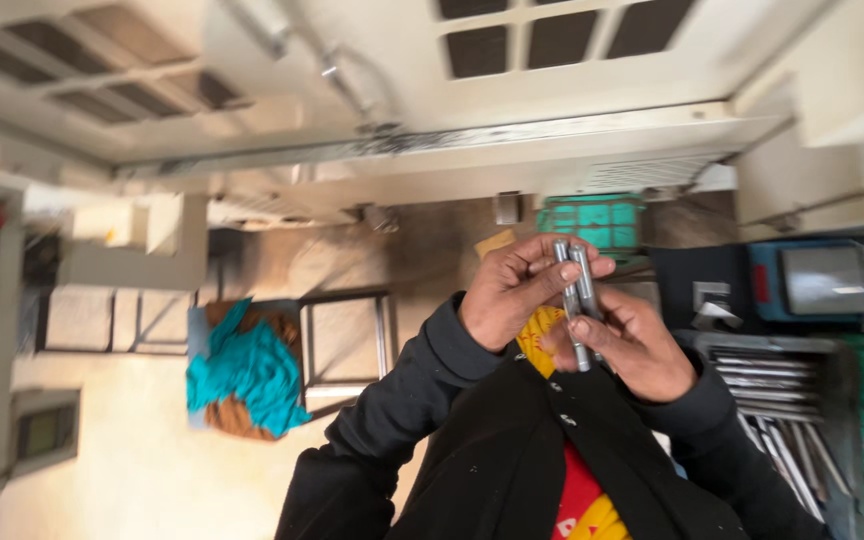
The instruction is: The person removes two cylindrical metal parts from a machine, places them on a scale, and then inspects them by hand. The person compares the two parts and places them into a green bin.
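Up close, the fingertips [580, 328] of both hands pinch two slim grey metal rods [576, 300] that lie side by side, touching along their length and standing nearly upright in the frame. The left hand [507, 295] closes its thumb and forefinger round the upper ends of the rods; its other fingers curl in behind. The right hand [642, 350] grips lower down, its thumb pressed against the rods near their bottom end, with the palm cupped under them. The two hands touch each other around the rods, held in front of the chest, above a yellow and red shirt [577, 500] that shows between the open halves of a black jacket [472, 450]. Both black sleeves run down and outward to the lower edge of the frame.

Past the hands, just beside the right one, a tray [782, 400] holds more grey rods laid in rows. Above it sits a blue machine [817, 280] with a grey face. A green crate [592, 222] stands behind the rods' tops. Well apart on the left, a teal cloth [242, 365] lies crumpled over something brown on a pale floor. A white machine housing with dark vents [552, 40] fills the top of the view, which is blurred throughout
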